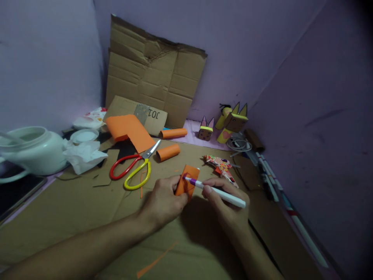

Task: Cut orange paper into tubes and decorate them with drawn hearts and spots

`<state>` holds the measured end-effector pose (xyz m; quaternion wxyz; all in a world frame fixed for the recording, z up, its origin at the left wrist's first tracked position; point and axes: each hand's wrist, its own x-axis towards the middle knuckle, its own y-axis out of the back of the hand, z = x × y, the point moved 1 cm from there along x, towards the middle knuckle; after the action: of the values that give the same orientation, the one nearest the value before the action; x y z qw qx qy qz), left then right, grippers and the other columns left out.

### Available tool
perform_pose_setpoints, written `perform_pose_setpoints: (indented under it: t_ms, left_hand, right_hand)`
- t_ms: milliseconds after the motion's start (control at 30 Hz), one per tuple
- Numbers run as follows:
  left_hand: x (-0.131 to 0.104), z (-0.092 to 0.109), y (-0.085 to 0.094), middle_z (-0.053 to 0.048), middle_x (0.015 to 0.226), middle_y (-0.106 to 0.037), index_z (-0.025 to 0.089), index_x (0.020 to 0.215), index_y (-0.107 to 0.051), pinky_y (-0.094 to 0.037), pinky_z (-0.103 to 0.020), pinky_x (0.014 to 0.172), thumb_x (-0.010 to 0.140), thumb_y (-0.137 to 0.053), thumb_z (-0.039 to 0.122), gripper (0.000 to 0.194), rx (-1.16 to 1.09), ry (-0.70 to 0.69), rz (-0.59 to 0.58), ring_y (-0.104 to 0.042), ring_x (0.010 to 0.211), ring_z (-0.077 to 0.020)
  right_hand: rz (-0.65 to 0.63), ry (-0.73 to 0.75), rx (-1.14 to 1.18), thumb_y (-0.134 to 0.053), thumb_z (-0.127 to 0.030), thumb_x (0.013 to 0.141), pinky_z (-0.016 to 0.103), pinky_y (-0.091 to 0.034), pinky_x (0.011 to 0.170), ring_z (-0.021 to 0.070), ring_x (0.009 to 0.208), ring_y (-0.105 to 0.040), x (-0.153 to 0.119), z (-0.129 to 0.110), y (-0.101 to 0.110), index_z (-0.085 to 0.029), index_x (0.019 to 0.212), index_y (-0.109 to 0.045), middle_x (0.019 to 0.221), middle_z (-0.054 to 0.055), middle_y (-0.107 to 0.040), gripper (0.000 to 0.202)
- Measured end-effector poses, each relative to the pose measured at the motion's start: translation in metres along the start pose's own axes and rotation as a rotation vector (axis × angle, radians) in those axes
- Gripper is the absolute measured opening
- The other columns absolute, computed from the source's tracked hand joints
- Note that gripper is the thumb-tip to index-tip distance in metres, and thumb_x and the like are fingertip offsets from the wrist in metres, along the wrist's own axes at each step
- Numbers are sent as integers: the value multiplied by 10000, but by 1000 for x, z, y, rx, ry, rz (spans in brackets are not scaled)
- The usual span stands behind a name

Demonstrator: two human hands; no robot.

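Observation:
My left hand [164, 198] grips a small folded piece of orange paper [187, 182] near the middle of the view, thumb at its lower edge. In my right hand [230, 206] is a white marker [225, 195] with a purple collar. The marker's tip touches the face of the orange paper, where a small dark mark shows. Left of my left hand lie open scissors [142, 160] with one red and one yellow handle. Two orange paper rolls [169, 152] [174, 133] lie beyond the hands.
Folded orange paper [131, 130] lies behind the scissors. A white pot [43, 151] and crumpled tissue [84, 155] are at the left. Paper animal figures [206, 133] stand at the back right, with a patterned glue gun [221, 166] nearer. Cardboard [157, 70] leans on the wall.

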<state>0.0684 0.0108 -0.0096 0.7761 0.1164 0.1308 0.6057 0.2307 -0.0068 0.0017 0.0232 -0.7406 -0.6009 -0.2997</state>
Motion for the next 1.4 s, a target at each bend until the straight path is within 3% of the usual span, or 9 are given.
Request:
perform_pose_setpoints:
  t_ms: [167, 333, 833, 1067, 1400]
  left_hand:
    - [0, 0, 1, 14, 702, -616, 173, 799, -651, -367, -224, 558, 696, -534, 153, 157, 18, -3, 3, -518, 646, -138]
    - [0, -2, 0, 17, 714, -623, 179, 865, -670, -370, -226, 557, 713, -539, 168, 202, 18, 11, 2, -523, 643, -139]
    - [0, -1, 0, -2, 736, -662, 174, 873, -686, -410, -226, 567, 704, -558, 160, 213, -23, 16, 1, -577, 661, -158]
    - [0, -2, -1, -13, 742, -679, 166, 843, -685, -410, -220, 546, 705, -586, 165, 170, -54, 5, 15, -582, 655, -156]
    - [0, -4, -2, -5, 764, -686, 162, 915, -685, -429, -221, 565, 712, -565, 171, 236, -79, 26, -2, -600, 664, -157]
  right_hand:
    - [-21, -18, 3, -663, -273, 770, 210, -431, 405, 128, 444, -581, -2, 1, 0, -195, 733, -724, 562, 4, -677, 106]
    - [44, -89, 20, -656, -289, 755, 217, -383, 415, 123, 441, -526, -4, -3, -2, -204, 689, -714, 528, -7, -638, 122]
    - [33, -42, 37, -664, -273, 766, 206, -411, 419, 124, 459, -553, -2, 1, 0, -205, 717, -718, 555, -5, -660, 100]
    - [52, -125, 72, -664, -290, 741, 208, -360, 420, 111, 446, -501, -6, -4, -4, -207, 662, -697, 523, -16, -620, 119]
    - [35, -36, 30, -657, -276, 774, 207, -413, 427, 125, 463, -555, -1, 2, 1, -193, 707, -710, 552, -3, -651, 119]
